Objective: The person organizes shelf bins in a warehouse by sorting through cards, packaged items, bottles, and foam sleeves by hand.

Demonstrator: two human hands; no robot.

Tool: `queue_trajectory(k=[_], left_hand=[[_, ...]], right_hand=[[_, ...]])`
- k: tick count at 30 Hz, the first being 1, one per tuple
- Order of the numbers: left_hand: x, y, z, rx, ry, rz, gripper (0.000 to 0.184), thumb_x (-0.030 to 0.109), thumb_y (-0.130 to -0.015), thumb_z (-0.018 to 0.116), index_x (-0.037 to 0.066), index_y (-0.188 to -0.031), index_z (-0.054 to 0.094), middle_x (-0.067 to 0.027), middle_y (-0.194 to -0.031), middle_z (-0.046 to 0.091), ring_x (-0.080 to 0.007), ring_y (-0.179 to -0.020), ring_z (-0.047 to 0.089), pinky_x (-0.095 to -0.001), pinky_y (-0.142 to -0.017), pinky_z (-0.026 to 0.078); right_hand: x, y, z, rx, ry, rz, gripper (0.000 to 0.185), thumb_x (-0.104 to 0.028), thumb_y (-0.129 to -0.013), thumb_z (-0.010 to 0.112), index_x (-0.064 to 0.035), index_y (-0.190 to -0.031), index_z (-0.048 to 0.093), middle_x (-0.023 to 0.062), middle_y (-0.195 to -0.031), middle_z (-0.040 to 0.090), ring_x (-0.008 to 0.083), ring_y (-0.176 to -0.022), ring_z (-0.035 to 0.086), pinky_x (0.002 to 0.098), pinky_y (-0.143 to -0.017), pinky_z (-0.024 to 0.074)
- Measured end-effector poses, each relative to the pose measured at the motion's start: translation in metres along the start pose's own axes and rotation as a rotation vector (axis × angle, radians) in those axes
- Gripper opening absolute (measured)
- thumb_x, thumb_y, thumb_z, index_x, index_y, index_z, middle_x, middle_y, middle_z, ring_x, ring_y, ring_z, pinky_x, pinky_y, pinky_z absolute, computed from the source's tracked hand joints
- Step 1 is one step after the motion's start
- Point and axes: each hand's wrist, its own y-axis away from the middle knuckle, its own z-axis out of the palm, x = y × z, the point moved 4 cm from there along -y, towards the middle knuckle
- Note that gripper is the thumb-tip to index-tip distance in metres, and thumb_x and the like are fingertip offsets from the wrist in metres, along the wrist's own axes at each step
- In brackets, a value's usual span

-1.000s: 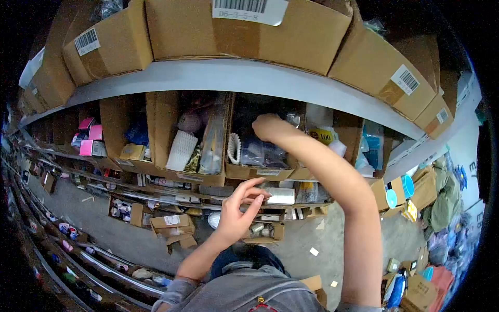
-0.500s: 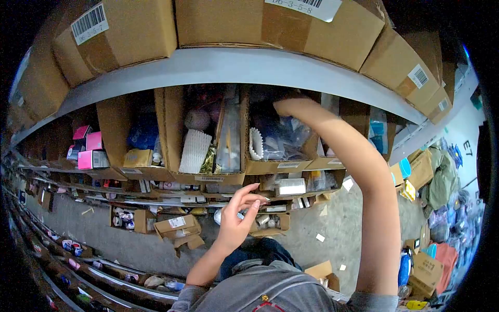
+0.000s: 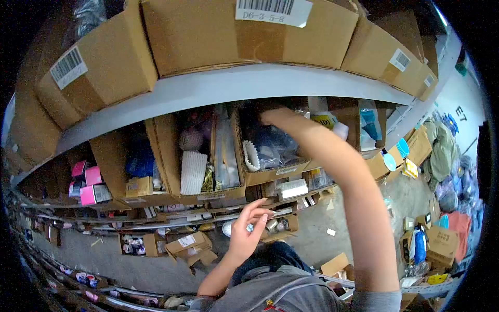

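Note:
My right hand (image 3: 271, 117) reaches deep into a cardboard bin (image 3: 283, 172) on the middle shelf; its fingers are lost in the dark interior. In front of it in that bin lie clear plastic packages (image 3: 278, 148) and a white ribbed item (image 3: 251, 155). My left hand (image 3: 248, 229) hovers below the bin, in front of the shelf edge, fingers curled apart and nothing held. Just above it a white box (image 3: 292, 189) rests on the lower shelf.
Labelled boxes (image 3: 208, 39) line the shelf above a white beam (image 3: 234, 83). Neighbouring bins hold pink boxes (image 3: 93, 182), a white foam sleeve (image 3: 194, 171) and a teal package (image 3: 370, 125). Open cartons (image 3: 442, 244) and bagged goods (image 3: 449, 192) lie at the right.
The view has shifted and tilted, so the shelves sit differently in frame. My right hand has gone further into the bin's dark back than a second ago. My left hand stays below the bin.

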Motion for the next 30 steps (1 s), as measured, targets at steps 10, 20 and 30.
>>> queue_trajectory(k=[10, 20, 30], left_hand=[[-0.011, 0.001, -0.005, 0.010, -0.014, -0.020, 0.030, 0.006, -0.083, 0.045, -0.001, -0.112, 0.042, -0.0108, -0.091, 0.059, -0.0160, -0.086, 0.056, -0.0284, -0.077, 0.043], [-0.020, -0.006, 0.000, 0.052, -0.030, -0.016, 0.028, 0.006, -0.083, 0.046, -0.002, -0.110, 0.043, -0.0118, -0.090, 0.059, -0.0164, -0.083, 0.058, -0.0279, -0.074, 0.045], [-0.026, -0.007, 0.012, 0.059, -0.065, -0.035, 0.027, 0.006, -0.083, 0.046, -0.003, -0.108, 0.044, -0.0120, -0.089, 0.060, -0.0162, -0.081, 0.058, -0.0259, -0.070, 0.045]], right_hand=[[0.002, -0.020, 0.012, 0.083, 0.074, 0.422, 0.047, -0.017, -0.065, 0.057, -0.0049, -0.109, 0.049, 0.0185, -0.106, 0.052, 0.0305, -0.101, 0.048, 0.0376, -0.084, 0.0371], [0.020, -0.029, 0.007, 0.178, 0.058, 0.526, 0.049, -0.019, -0.064, 0.058, -0.0044, -0.110, 0.049, 0.0181, -0.107, 0.052, 0.0298, -0.101, 0.048, 0.0367, -0.085, 0.0368], [0.023, -0.034, 0.009, 0.195, 0.038, 0.552, 0.051, -0.021, -0.063, 0.060, -0.0040, -0.110, 0.049, 0.0176, -0.107, 0.052, 0.0290, -0.101, 0.048, 0.0358, -0.085, 0.0366]])
